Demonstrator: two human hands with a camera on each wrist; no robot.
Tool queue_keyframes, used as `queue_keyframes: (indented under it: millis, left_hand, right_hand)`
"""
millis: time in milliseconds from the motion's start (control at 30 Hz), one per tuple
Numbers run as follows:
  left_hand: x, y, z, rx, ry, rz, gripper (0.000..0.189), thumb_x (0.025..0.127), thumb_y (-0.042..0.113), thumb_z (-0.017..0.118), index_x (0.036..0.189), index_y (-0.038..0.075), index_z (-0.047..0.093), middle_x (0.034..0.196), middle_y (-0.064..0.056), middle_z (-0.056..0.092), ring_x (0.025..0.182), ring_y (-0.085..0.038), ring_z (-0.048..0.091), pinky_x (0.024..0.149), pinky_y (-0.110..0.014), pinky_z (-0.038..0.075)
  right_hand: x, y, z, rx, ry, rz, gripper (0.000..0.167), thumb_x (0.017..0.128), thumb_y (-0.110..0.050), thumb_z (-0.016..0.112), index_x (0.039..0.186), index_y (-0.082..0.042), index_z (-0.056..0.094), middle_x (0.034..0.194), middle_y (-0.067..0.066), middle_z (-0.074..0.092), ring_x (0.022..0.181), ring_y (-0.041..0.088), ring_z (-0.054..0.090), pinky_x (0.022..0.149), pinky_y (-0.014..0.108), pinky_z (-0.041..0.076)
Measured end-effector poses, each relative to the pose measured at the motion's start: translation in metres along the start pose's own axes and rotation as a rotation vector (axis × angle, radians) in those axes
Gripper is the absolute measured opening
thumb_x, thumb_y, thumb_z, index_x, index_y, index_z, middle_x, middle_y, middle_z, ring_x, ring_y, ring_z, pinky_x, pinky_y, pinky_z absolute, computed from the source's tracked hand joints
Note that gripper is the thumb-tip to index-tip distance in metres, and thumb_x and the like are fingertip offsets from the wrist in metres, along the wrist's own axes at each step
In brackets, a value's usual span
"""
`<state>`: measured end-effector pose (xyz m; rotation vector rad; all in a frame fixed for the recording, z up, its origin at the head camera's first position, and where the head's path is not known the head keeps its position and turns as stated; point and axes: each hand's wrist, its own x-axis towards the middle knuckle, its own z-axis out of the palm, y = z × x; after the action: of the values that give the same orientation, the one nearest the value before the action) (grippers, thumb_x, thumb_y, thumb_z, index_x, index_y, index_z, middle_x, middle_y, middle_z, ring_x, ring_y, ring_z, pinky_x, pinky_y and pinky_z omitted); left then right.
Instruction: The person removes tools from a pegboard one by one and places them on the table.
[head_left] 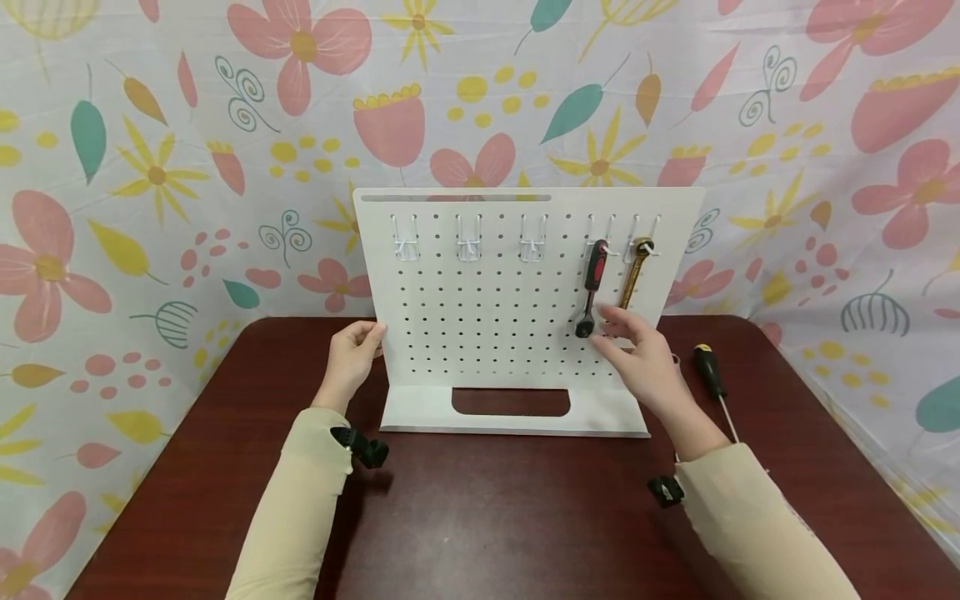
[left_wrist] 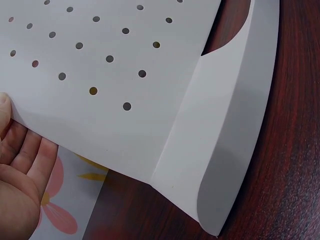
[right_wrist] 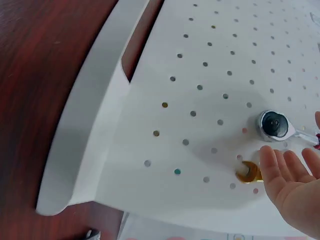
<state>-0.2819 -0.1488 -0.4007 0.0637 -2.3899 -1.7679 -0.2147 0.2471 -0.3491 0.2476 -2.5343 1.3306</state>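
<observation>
Left hand (head_left: 352,358) pinches the board (head_left: 487,304). Right hand (head_left: 643,358), relaxed beside the ratchet (head_left: 595,275), partly hides the wrench (head_left: 635,273); the sleeve (head_left: 750,508) hides the screwdriver's (head_left: 708,371) end.

The pegboard (head_left: 489,297) is coloured white, the wrench (head_left: 634,273) gold, the ratchet handle (head_left: 596,271) black and red. The backdrop (head_left: 465,33) is patterned with pink, yellow and teal motifs.

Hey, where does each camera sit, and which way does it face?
Head: worn on the head, facing forward and down at the pegboard; left hand, right hand and sleeves show.
Left wrist: facing the pegboard's left edge; left hand shows.
Right wrist: facing the pegboard's right side, ratchet and gold wrench; right hand shows.
Head and right wrist share both tools.
</observation>
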Motion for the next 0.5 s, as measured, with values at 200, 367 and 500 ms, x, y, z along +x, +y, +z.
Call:
queue_keyframes:
  millis: [200,367,500]
  left_hand:
    - [0.0,0.0,0.0,-0.009,-0.01,-0.005,0.04,0.095,0.038,0.055,0.11,0.002,0.063,0.094,-0.009,0.058,0.096,-0.026,0.062,0.094,-0.042,0.053]
    - [0.0,0.0,0.0,-0.017,-0.007,-0.001,0.039,0.095,0.037,0.055,0.109,0.002,0.063,0.093,-0.009,0.058,0.093,-0.023,0.061,0.093,-0.043,0.053]
    - [0.0,0.001,-0.001,-0.031,-0.008,-0.002,0.038,0.095,0.035,0.056,0.108,0.001,0.063,0.093,-0.009,0.058,0.092,-0.022,0.061,0.094,-0.043,0.053]
  right_hand:
    - [0.007,-0.001,0.006,0.048,-0.019,-0.018,0.06,0.094,-0.026,0.06,0.144,-0.007,0.035,0.14,0.018,0.047,0.125,0.035,0.048,0.096,0.051,0.044]
    - [0.01,-0.003,0.01,0.066,-0.038,-0.008,0.058,0.096,-0.023,0.057,0.146,-0.006,0.032,0.137,0.02,0.049,0.124,0.033,0.048,0.094,0.042,0.045]
    - [0.013,-0.008,0.012,0.051,-0.058,-0.004,0.056,0.097,-0.018,0.055,0.146,-0.004,0.033,0.134,0.021,0.05,0.122,0.033,0.048,0.091,0.038,0.045]
